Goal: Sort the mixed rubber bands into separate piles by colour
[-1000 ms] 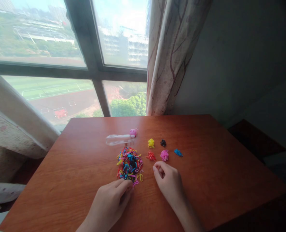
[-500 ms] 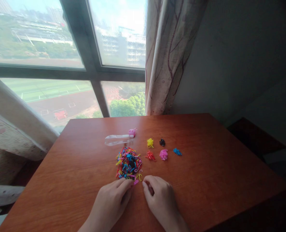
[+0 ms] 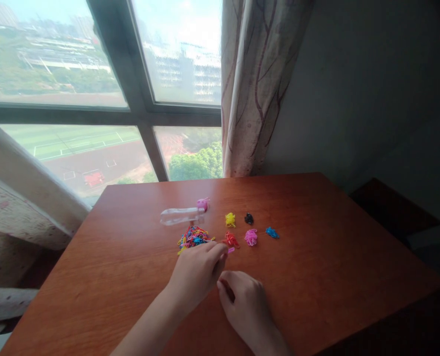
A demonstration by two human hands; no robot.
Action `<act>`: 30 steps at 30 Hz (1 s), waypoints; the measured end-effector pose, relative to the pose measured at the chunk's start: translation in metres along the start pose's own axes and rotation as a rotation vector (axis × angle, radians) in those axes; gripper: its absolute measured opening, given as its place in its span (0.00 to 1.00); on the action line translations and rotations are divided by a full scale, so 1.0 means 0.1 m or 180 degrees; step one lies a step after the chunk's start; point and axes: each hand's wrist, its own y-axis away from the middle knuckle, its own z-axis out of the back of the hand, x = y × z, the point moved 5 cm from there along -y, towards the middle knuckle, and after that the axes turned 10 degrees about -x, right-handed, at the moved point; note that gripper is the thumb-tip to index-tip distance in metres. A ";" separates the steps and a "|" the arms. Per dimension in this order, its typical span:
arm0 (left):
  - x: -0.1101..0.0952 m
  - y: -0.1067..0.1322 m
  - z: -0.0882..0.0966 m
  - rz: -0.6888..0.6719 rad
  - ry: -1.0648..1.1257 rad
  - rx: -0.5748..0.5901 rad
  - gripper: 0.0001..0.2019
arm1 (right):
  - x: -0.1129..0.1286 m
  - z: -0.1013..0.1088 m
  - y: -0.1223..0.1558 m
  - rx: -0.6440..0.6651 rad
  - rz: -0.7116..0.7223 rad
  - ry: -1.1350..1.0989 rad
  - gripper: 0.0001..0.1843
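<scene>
1. Pinching together at the tips, the left hand (image 3: pixel 197 269) has thumb and forefinger closed on a small pink band (image 3: pixel 230 250). The band pokes out to the right of the fingertips, just above the table (image 3: pixel 334 257).
2. Its short length runs sideways, towards the sorted clusters. The red cluster (image 3: pixel 230 240) lies just beyond it, and the pink cluster (image 3: pixel 251 237) is a little farther off, ahead and to the right.
3. The band is a thin loop, bright pink, small and partly hidden by the fingers.
4. The left hand is the nearer one to those clusters. The right hand (image 3: pixel 242 306) rests closer to the person, just beside the left, with its fingers curled in. I cannot tell whether it grips anything.
5. Behind the left hand's knuckles sits the mixed heap (image 3: pixel 193 235) of many-coloured bands, partly covered by that hand.
6. Farther out are the yellow cluster (image 3: pixel 230 219), the black cluster (image 3: pixel 248 218) and the blue cluster (image 3: pixel 272 232), each apart from its neighbours.
7. A clear bottle (image 3: pixel 178 215) lies on its side beyond the heap, with a pink cap (image 3: pixel 203 203) at its right end.
</scene>
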 end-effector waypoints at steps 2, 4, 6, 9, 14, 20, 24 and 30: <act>-0.07 -0.19 -0.07 -0.0020 -0.0021 0.0104 0.11 | -0.01 0.00 0.00 -0.0009 -0.0011 0.0059 0.08; -0.14 -0.37 -0.14 -0.0073 -0.0016 0.0181 0.10 | -0.01 0.00 -0.01 -0.0031 0.0011 0.0121 0.08; -0.20 -0.51 -0.21 -0.0128 -0.0009 0.0262 0.09 | 0.00 0.01 -0.01 -0.0054 0.0055 0.0160 0.08; -0.28 -0.66 -0.30 -0.0224 0.0000 0.0391 0.08 | 0.01 0.02 -0.01 -0.0074 0.0115 0.0151 0.08; -0.36 -0.72 -0.39 -0.0366 0.0011 0.0588 0.07 | -0.01 0.00 -0.01 -0.0103 0.0082 0.0009 0.09; -0.34 -0.70 -0.38 -0.0408 0.0016 0.0608 0.07 | -0.03 -0.01 -0.01 -0.0119 0.0077 -0.0083 0.09; -0.29 -0.63 -0.31 -0.0383 0.0021 0.0518 0.07 | -0.02 0.00 -0.01 -0.0095 0.0045 -0.0035 0.09; -0.13 -0.38 -0.05 -0.0169 -0.0018 0.0339 0.08 | -0.01 0.01 -0.02 -0.0056 0.0014 0.0022 0.09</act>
